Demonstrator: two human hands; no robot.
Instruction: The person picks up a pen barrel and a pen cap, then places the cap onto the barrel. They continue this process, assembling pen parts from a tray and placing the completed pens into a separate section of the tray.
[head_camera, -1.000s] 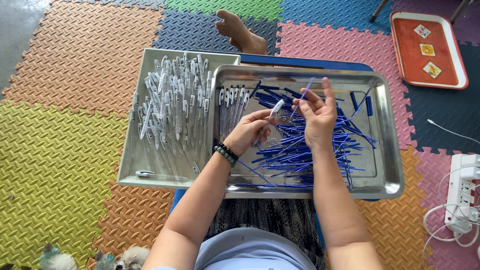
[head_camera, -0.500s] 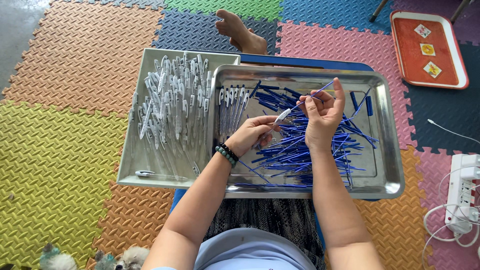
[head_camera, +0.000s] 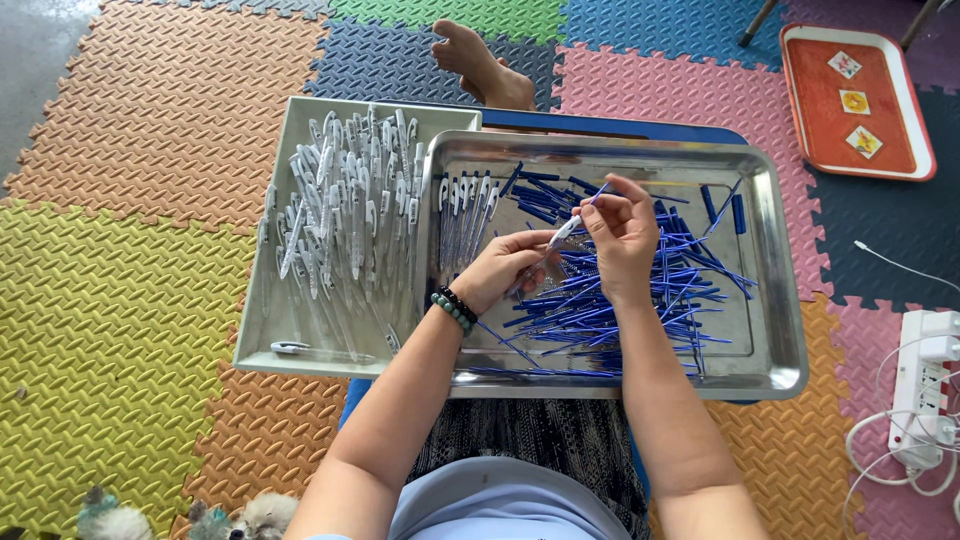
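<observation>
My left hand (head_camera: 505, 272), with a bead bracelet on the wrist, grips a clear pen barrel (head_camera: 553, 242) over the steel tray (head_camera: 780, 330). My right hand (head_camera: 622, 232) pinches a thin blue refill (head_camera: 598, 194) whose end meets the barrel's tip. Under both hands lies a heap of blue refills (head_camera: 620, 300). A short row of assembled pens (head_camera: 463, 215) rests at the tray's left end.
A second tray (head_camera: 260, 345) on the left holds several clear pen barrels (head_camera: 350, 210). Coloured foam mats cover the floor. A bare foot (head_camera: 480, 60) is at the far side, a red tray (head_camera: 855, 100) at top right, a white power strip (head_camera: 925, 390) with cables at right.
Both hands have drawn together above the refill heap; the right hand lifted a refill and brought its end to the barrel in the left hand.
</observation>
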